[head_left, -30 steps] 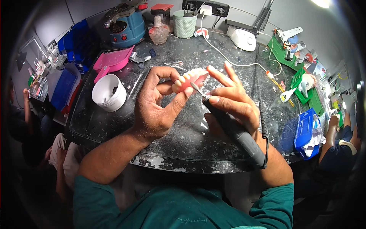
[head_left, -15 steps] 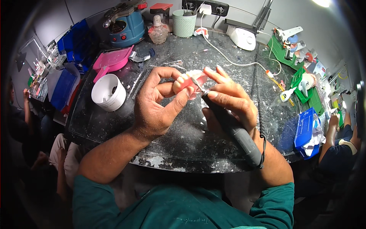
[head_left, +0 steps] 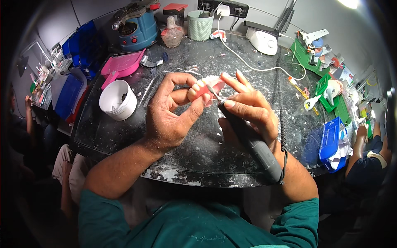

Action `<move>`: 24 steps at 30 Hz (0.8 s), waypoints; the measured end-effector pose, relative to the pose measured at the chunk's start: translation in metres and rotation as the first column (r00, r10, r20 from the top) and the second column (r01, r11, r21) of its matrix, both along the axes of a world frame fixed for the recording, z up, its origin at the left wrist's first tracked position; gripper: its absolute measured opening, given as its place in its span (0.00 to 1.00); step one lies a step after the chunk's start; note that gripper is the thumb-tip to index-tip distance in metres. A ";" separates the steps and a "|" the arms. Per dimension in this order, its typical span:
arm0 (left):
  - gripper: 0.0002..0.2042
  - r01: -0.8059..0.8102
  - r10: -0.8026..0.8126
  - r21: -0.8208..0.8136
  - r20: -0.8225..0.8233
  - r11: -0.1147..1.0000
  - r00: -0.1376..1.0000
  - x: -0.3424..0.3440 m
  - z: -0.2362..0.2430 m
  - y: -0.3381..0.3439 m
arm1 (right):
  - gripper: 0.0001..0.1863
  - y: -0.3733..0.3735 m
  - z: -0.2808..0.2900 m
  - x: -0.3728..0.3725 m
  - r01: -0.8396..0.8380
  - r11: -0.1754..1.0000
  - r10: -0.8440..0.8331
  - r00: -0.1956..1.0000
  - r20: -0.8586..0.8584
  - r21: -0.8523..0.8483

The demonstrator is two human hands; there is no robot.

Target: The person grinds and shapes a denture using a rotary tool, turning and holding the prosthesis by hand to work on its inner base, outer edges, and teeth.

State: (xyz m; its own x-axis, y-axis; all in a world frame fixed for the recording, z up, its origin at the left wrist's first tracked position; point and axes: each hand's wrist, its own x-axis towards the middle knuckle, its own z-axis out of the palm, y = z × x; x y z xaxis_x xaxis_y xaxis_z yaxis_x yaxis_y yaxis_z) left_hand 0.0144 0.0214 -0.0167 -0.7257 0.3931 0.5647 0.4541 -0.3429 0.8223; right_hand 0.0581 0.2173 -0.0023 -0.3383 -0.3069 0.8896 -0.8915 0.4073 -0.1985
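My left hand (head_left: 169, 113) is closed round a pink denture (head_left: 201, 91) with a row of cream teeth, pinching it between thumb and fingers. In my right hand (head_left: 254, 108) is a black rotary handpiece (head_left: 252, 144), slanting down toward my right forearm. Its grey bur (head_left: 212, 90) lies at the denture's pink base, close to the teeth; whether it touches cannot be made out. Two fingertips of the right hand rest at the denture's far right side. A coiled black cord runs beside the handpiece. Pale dust coats my left hand and wrist.
A white tub (head_left: 118, 100) and a pink dustpan (head_left: 123, 66) stand on the dusty black table (head_left: 198, 157). Behind are a blue machine (head_left: 138, 35), a glass bottle (head_left: 171, 35), a green pot (head_left: 200, 27) and a white control box (head_left: 263, 41). Blue bins (head_left: 333, 142) flank the right; people sit both sides.
The handpiece has shifted slightly, with its bur tip now a little lower against the pink base. My left hand and the denture have stayed almost still.
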 end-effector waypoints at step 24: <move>0.13 -0.085 0.094 0.048 -0.273 0.995 0.957 -0.010 -0.007 0.002 | 0.22 -0.005 0.001 0.004 -0.071 0.992 0.071 0.997 0.005 -0.101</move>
State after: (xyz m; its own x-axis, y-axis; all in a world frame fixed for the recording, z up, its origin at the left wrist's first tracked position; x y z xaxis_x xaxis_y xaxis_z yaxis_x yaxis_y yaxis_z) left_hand 0.0043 0.0232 -0.0235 -0.5719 0.3101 0.7594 0.6910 -0.3168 0.6497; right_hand 0.0617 0.2127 -0.0011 -0.3267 -0.2395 0.9143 -0.9155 0.3205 -0.2432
